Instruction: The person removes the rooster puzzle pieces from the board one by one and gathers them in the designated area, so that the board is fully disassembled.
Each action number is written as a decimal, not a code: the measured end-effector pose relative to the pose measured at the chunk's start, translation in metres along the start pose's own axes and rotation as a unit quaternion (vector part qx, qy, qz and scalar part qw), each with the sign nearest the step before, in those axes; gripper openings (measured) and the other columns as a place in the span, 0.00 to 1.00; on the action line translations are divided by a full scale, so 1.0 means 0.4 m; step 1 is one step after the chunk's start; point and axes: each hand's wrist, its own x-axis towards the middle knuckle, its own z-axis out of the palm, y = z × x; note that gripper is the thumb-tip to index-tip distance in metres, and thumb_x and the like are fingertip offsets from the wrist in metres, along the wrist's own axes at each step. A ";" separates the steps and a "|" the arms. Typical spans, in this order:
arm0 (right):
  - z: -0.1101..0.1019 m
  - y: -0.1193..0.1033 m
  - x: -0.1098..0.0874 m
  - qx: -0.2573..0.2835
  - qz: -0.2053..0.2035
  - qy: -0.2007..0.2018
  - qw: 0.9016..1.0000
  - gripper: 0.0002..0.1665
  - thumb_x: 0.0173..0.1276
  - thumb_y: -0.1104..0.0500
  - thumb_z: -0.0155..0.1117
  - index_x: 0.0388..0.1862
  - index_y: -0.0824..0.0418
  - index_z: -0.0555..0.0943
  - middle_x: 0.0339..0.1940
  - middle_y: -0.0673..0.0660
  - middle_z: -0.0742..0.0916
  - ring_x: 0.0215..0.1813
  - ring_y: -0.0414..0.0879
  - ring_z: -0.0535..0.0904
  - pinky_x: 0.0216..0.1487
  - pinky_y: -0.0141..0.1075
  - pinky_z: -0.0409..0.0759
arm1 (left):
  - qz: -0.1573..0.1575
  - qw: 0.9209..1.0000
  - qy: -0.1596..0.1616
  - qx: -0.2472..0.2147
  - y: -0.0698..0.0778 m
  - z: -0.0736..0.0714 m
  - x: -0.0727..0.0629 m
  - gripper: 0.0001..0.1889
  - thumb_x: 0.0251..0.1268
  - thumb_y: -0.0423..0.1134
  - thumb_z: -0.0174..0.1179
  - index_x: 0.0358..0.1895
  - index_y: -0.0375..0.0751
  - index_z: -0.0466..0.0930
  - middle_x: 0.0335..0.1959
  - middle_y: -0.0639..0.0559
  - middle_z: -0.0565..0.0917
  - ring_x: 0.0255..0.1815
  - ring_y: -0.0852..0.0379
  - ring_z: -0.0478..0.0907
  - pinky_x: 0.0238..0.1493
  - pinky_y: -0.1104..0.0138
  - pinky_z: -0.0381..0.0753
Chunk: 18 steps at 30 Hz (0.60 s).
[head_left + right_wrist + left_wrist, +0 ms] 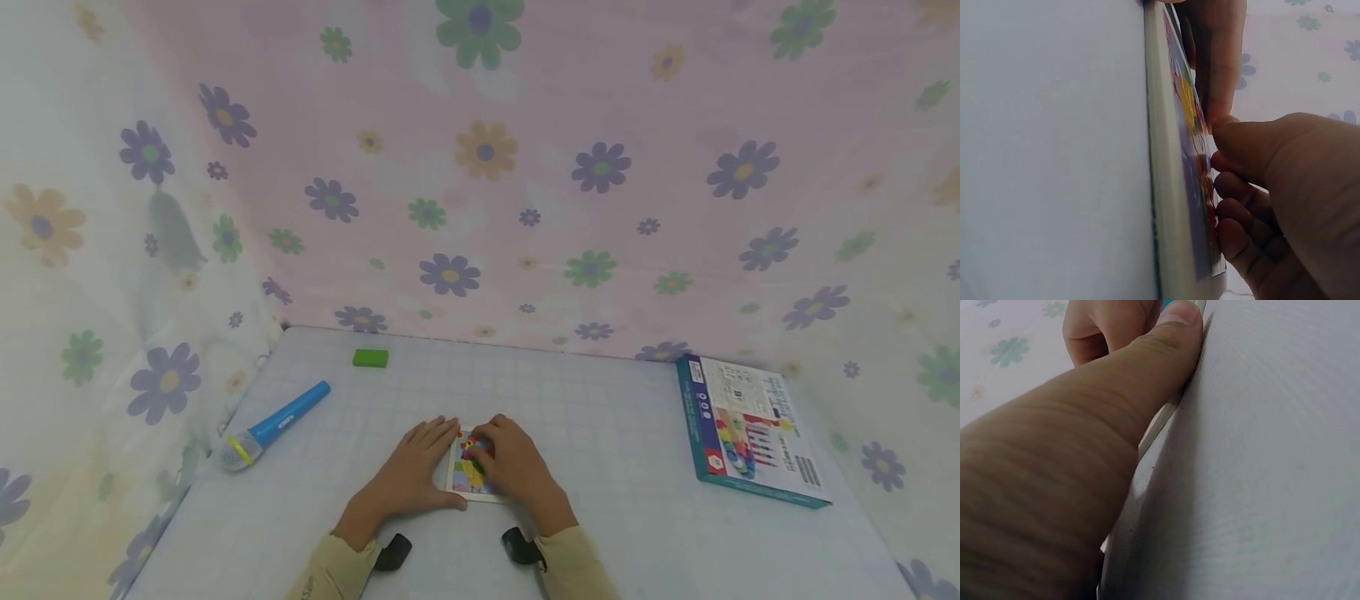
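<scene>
A small picture board [465, 483] with a pale frame lies flat on the table between the hands. Its picture is bright, with red, yellow, green and purple patches. My left hand [411, 473] lies along the board's left side, fingers straight towards the upper left corner, thumb stretched to the lower edge. In the left wrist view the thumb [1175, 337] rests against the board's edge. Over the right part of the board is my right hand [522, 467], fingers bent. The right wrist view shows its fingertips [1232, 234] at the picture's face; whether they pinch a piece is hidden.
A blue toy microphone [281, 421] with a grey head lies at the left. Farther back is a green block [371, 358]. A flat printed box [757, 433] lies at the right. Flowered cloth [525, 208] walls in the back and both sides of the table.
</scene>
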 end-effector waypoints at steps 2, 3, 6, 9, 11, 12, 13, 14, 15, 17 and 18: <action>-0.003 -0.006 0.001 0.000 -0.001 -0.003 1.000 0.16 0.69 0.51 0.72 0.50 0.58 0.88 0.42 0.50 0.84 0.39 0.39 0.77 0.40 0.34 0.82 | -0.001 1.000 0.002 0.000 0.002 -0.004 -0.003 0.62 0.49 0.80 0.62 0.82 0.45 0.54 0.84 0.51 0.57 0.85 0.48 0.53 0.86 0.47 0.53; -0.004 -0.009 0.001 -0.002 0.001 -0.005 1.000 0.16 0.68 0.51 0.72 0.50 0.58 0.88 0.42 0.50 0.84 0.39 0.39 0.77 0.41 0.34 0.82 | 0.000 1.000 0.004 0.002 0.003 -0.005 -0.005 0.62 0.49 0.79 0.63 0.82 0.45 0.54 0.84 0.51 0.57 0.85 0.48 0.53 0.85 0.47 0.53; -0.005 -0.015 0.003 -0.006 0.007 -0.011 1.000 0.18 0.67 0.50 0.74 0.50 0.57 0.88 0.42 0.50 0.85 0.39 0.39 0.78 0.41 0.34 0.83 | 0.000 1.000 0.004 0.007 0.005 -0.007 -0.009 0.62 0.49 0.79 0.63 0.82 0.45 0.53 0.84 0.51 0.57 0.85 0.48 0.53 0.85 0.47 0.54; -0.009 -0.019 0.007 -0.014 0.020 -0.020 0.999 0.18 0.65 0.50 0.75 0.50 0.56 0.88 0.42 0.49 0.85 0.40 0.39 0.79 0.42 0.35 0.84 | 0.002 1.000 0.004 0.003 0.006 -0.009 -0.010 0.62 0.50 0.79 0.63 0.82 0.45 0.53 0.84 0.51 0.57 0.85 0.48 0.53 0.85 0.47 0.53; -0.013 -0.023 0.013 -0.018 0.027 -0.027 0.999 0.18 0.64 0.51 0.76 0.50 0.56 0.88 0.42 0.48 0.85 0.41 0.40 0.80 0.45 0.36 0.85 | 0.003 1.000 0.005 -0.001 0.007 -0.010 -0.009 0.62 0.50 0.78 0.64 0.82 0.45 0.53 0.84 0.51 0.57 0.85 0.47 0.53 0.85 0.47 0.53; -0.015 -0.024 0.017 -0.019 0.028 -0.031 0.999 0.18 0.64 0.51 0.76 0.50 0.56 0.88 0.42 0.48 0.85 0.41 0.40 0.80 0.46 0.37 0.85 | 0.002 1.000 0.006 -0.002 0.008 -0.010 -0.009 0.62 0.50 0.78 0.64 0.82 0.44 0.54 0.84 0.51 0.57 0.85 0.47 0.53 0.85 0.47 0.53; -0.017 -0.025 0.020 -0.019 0.030 -0.036 0.999 0.18 0.63 0.50 0.77 0.50 0.56 0.88 0.42 0.48 0.85 0.41 0.40 0.80 0.47 0.38 0.85 | 0.000 1.000 0.006 -0.003 0.008 -0.011 -0.009 0.62 0.49 0.78 0.64 0.82 0.44 0.54 0.84 0.51 0.57 0.85 0.48 0.53 0.86 0.48 0.53; -0.020 -0.027 0.024 -0.017 0.033 -0.042 0.998 0.19 0.63 0.50 0.77 0.50 0.56 0.87 0.43 0.48 0.85 0.42 0.40 0.80 0.49 0.39 0.85 | 0.000 1.000 0.009 0.002 0.007 -0.009 -0.008 0.62 0.49 0.78 0.64 0.82 0.44 0.54 0.83 0.51 0.58 0.84 0.48 0.53 0.85 0.48 0.54; -0.023 -0.028 0.028 -0.015 0.036 -0.048 0.998 0.19 0.63 0.50 0.77 0.50 0.56 0.87 0.43 0.49 0.84 0.42 0.41 0.80 0.50 0.40 0.86 | 0.000 1.000 0.010 0.003 0.007 -0.009 -0.008 0.62 0.49 0.78 0.65 0.82 0.44 0.54 0.83 0.51 0.58 0.84 0.48 0.53 0.85 0.48 0.54; -0.029 -0.031 0.034 -0.012 0.045 -0.060 0.997 0.19 0.62 0.51 0.78 0.49 0.58 0.86 0.43 0.50 0.84 0.43 0.42 0.81 0.52 0.42 0.86 | 0.003 1.000 0.013 0.003 0.008 -0.008 -0.006 0.62 0.49 0.78 0.64 0.82 0.44 0.55 0.83 0.50 0.58 0.84 0.47 0.54 0.85 0.48 0.54; -0.032 -0.032 0.036 -0.009 0.051 -0.068 0.996 0.19 0.62 0.51 0.78 0.47 0.58 0.86 0.43 0.50 0.84 0.43 0.43 0.81 0.52 0.42 0.86 | 0.006 1.000 0.015 0.000 0.008 -0.007 -0.005 0.62 0.50 0.78 0.64 0.82 0.44 0.55 0.83 0.50 0.58 0.84 0.47 0.54 0.85 0.47 0.54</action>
